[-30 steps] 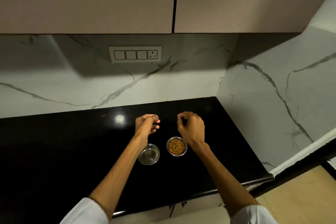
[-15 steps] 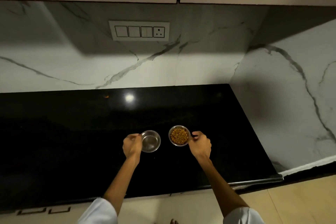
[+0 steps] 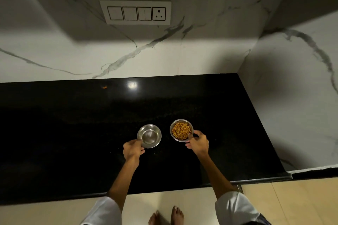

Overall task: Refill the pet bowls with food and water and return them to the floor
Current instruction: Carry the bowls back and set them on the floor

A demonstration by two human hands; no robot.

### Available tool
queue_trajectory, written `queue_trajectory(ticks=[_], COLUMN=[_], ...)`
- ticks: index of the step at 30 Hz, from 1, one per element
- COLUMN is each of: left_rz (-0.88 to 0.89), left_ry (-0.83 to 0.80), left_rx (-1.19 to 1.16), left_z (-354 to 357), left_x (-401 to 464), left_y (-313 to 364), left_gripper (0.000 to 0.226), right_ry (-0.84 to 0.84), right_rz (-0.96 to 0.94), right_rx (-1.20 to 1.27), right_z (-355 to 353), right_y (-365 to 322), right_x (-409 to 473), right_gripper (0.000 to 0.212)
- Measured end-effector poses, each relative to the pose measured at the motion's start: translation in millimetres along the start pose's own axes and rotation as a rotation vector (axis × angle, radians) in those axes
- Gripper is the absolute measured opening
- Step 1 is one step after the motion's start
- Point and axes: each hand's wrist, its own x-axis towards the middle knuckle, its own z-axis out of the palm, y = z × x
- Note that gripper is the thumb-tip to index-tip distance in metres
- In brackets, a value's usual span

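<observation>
We log 2 steel bowls on the black counter (image 3: 73, 133): left hand (image 3: 133, 150) pinching the water bowl (image 3: 149, 135) rim, right hand (image 3: 198, 142) gripping the kibble bowl (image 3: 181, 130).

Both shiny steel bowls, water bowl (image 3: 149, 135) and kibble bowl (image 3: 181, 130), sit on glossy black stone countertop (image 3: 73, 133); veined marble backsplash (image 3: 164, 56) looks smooth.

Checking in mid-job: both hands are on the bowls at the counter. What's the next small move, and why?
Probably lift both bowls straight up, level. The left hand grips the rim of the steel bowl and the right hand grips the kibble bowl, both seemingly on the counter. I cannot tell if the steel bowl holds water, so keep it flat.
</observation>
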Motion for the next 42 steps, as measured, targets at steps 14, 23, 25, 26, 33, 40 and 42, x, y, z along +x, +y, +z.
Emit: queue_trajectory(ticks=[14, 23, 25, 26, 33, 40, 42], left_rz=[0.080, 0.146, 0.154, 0.157, 0.170, 0.191, 0.201], left_ry=[-0.007, 0.011, 0.006, 0.001, -0.027, -0.088, -0.116], left_rx=[-0.183, -0.196, -0.186, -0.177, -0.133, -0.089, -0.075], left_z=[-2, -2, -2, -3, -1, 6, 8], left_x=[8, 9, 9, 7, -4, -23, -30], left_y=[-17, -22, -22, -22, -22, -18, -18], left_gripper=[0.011, 0.009, 0.008, 0.008, 0.009, 0.008, 0.009], right_ry=[0.016, 0.031, 0.044, 0.051, 0.081, 0.138, 0.160], right_rz=[-0.048, -0.092, -0.099, -0.100, -0.130, -0.116, -0.110], right_rx=[0.105, 0.148, 0.147, 0.147, 0.164, 0.226, 0.241], right_z=[5, -3, -6, -8, -26, -48, -54], right_y=[12, 16, 18, 19, 28, 38, 41], right_x=[2, -10, -13, -15, -30, -51, -58], right_gripper=[0.021, 0.021, 0.018, 0.016, 0.012, 0.011, 0.010])
